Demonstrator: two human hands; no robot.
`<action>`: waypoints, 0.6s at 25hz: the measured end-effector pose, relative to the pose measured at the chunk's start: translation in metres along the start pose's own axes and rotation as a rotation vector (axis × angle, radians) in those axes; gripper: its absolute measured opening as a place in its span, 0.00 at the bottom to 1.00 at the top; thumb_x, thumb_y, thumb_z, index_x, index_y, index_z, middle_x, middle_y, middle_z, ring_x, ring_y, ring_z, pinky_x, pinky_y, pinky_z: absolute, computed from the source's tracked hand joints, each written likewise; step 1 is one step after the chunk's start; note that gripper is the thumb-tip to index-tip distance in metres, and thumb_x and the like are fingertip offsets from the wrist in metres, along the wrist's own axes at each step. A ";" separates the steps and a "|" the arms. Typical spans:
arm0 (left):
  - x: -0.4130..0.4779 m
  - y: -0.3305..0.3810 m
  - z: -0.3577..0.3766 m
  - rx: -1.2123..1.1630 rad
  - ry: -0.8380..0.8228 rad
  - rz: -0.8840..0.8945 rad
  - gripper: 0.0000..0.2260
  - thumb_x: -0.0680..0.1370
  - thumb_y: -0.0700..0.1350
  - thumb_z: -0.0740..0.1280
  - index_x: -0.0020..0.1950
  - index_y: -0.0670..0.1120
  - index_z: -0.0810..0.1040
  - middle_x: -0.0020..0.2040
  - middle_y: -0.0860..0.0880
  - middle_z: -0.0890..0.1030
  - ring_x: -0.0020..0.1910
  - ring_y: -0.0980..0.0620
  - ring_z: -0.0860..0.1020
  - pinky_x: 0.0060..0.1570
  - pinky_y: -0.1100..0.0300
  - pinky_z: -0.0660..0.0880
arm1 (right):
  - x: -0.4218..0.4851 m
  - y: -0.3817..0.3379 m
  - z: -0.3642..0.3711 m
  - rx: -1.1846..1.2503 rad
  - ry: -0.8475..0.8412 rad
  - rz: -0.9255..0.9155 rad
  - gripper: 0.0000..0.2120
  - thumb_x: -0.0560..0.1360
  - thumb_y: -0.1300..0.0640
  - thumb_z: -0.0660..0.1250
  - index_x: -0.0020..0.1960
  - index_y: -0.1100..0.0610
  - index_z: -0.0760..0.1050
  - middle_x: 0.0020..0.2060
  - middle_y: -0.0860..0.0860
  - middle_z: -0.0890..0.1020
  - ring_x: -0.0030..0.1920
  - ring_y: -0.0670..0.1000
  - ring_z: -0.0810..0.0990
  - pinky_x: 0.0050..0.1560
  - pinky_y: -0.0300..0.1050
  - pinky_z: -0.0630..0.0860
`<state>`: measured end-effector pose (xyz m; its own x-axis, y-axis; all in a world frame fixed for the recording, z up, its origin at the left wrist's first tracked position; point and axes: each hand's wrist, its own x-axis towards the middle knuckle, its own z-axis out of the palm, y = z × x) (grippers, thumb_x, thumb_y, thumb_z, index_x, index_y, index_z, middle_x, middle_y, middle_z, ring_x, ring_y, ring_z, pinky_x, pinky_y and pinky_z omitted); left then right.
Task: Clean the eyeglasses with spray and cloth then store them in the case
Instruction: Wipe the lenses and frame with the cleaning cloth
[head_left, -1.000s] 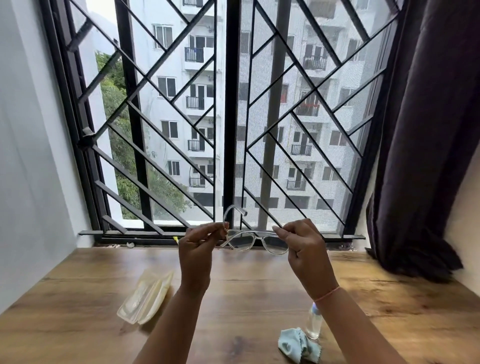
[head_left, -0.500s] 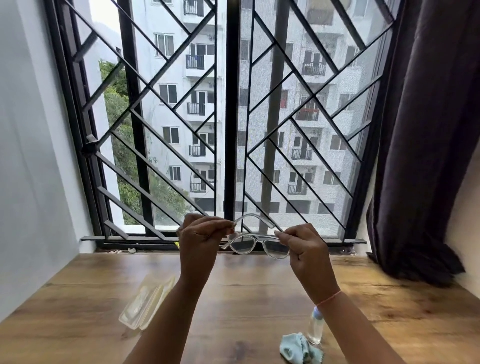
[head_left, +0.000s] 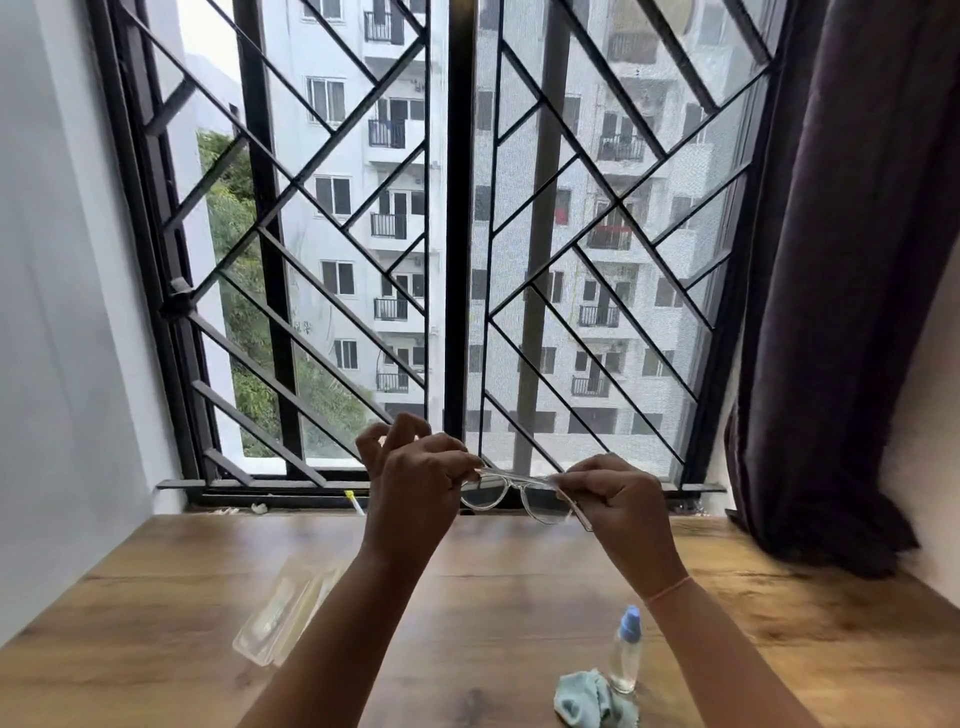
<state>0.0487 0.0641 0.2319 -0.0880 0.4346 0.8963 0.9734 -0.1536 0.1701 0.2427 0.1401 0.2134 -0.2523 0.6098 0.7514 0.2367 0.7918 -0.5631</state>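
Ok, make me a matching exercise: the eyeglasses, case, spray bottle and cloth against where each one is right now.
Things:
1 eyeglasses
2 case
3 spray bottle
4 cloth

Places:
A crumpled at the near edge of the table
B held up between left hand and right hand
C standing upright on the table
D lying flat on the table's left side

Pairs: 1-B, 2-D, 3-C, 4-A

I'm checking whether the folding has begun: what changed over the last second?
The left hand has folded the raised temple of the eyeglasses down flat across the frame. The right hand keeps pinching the other end. The case, spray bottle and cloth lie where they were on the table.
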 end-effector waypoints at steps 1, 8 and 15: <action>0.000 0.000 0.000 0.013 -0.015 0.000 0.02 0.65 0.48 0.71 0.35 0.55 0.83 0.36 0.61 0.83 0.44 0.54 0.72 0.50 0.49 0.60 | 0.000 -0.002 -0.001 0.003 -0.005 -0.001 0.07 0.63 0.58 0.72 0.40 0.59 0.84 0.33 0.49 0.81 0.39 0.46 0.79 0.40 0.28 0.72; 0.002 0.002 -0.006 0.094 0.033 0.035 0.02 0.64 0.49 0.71 0.33 0.55 0.83 0.35 0.62 0.82 0.45 0.55 0.68 0.50 0.55 0.56 | 0.005 -0.016 -0.004 -0.002 -0.014 0.014 0.08 0.62 0.57 0.70 0.38 0.58 0.84 0.31 0.52 0.82 0.35 0.48 0.80 0.36 0.35 0.76; -0.006 0.014 -0.004 0.250 0.084 0.095 0.10 0.63 0.46 0.72 0.43 0.55 0.83 0.52 0.58 0.81 0.55 0.51 0.68 0.55 0.51 0.58 | 0.002 -0.026 0.002 -0.196 0.051 -0.065 0.06 0.62 0.67 0.74 0.38 0.59 0.84 0.30 0.51 0.82 0.34 0.48 0.79 0.39 0.25 0.69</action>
<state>0.0625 0.0560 0.2305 -0.0006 0.3518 0.9361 0.9992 0.0378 -0.0135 0.2339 0.1211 0.2285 -0.2267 0.5513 0.8029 0.4011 0.8041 -0.4388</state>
